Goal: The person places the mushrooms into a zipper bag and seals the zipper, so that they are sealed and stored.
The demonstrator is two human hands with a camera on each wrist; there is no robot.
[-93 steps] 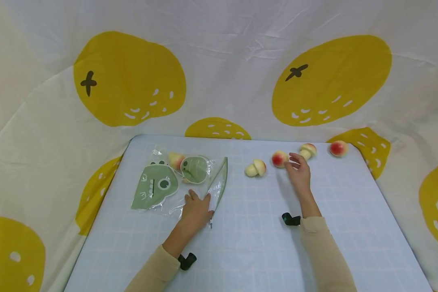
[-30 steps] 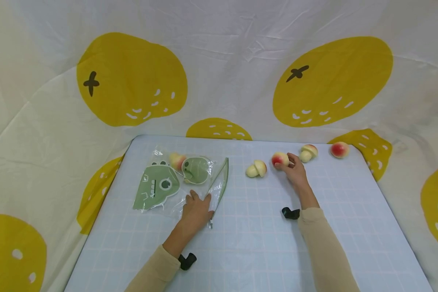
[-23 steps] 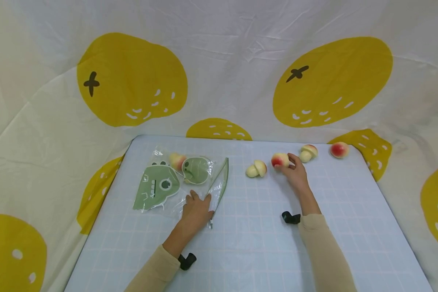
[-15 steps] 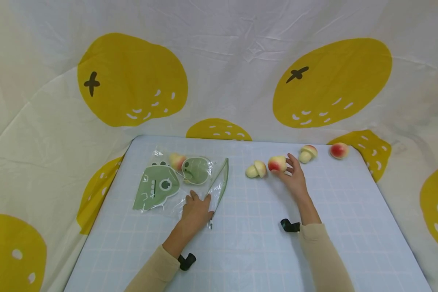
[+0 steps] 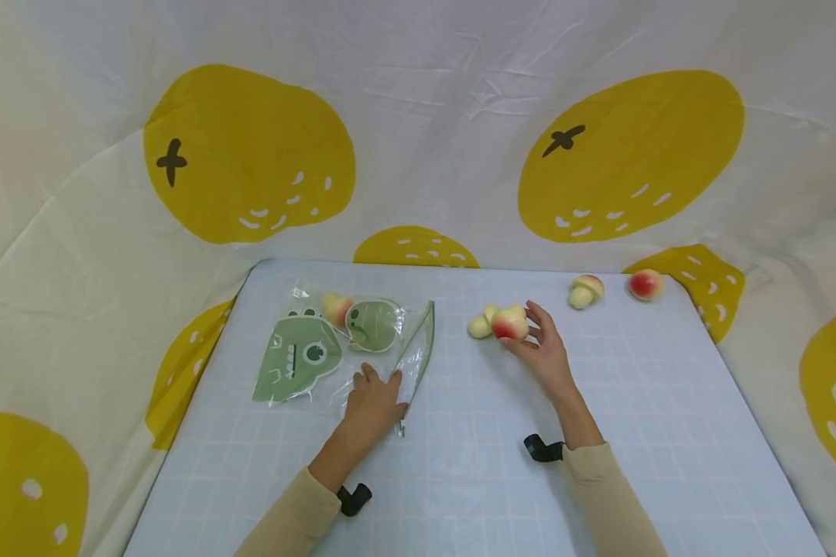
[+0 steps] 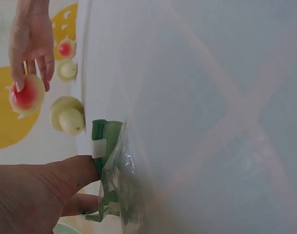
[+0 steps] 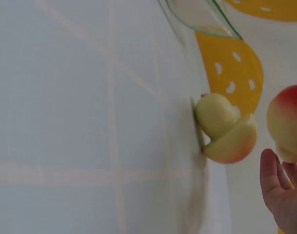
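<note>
My right hand holds a red-and-cream toy mushroom between thumb and fingers, raised above the table. In the right wrist view, the held mushroom is partly cut off by the frame edge. Just left of it, a second toy mushroom lies on its side, partly covered in the head view. My left hand rests on a clear plastic bag with green dinosaur prints, its fingers spread at the green-edged mouth, which stands raised. Inside the bag, a cream-and-red toy shows behind the prints.
Farther back on the right lie another toy mushroom and, at the table's far corner, one more with its red cap showing. A pale checked cloth covers the table. A white curtain with yellow fruit prints rises behind.
My right hand has taken hold of the red-and-cream mushroom, lifted it and carried it left, in front of the mushroom lying there. My left hand has stayed on the bag.
</note>
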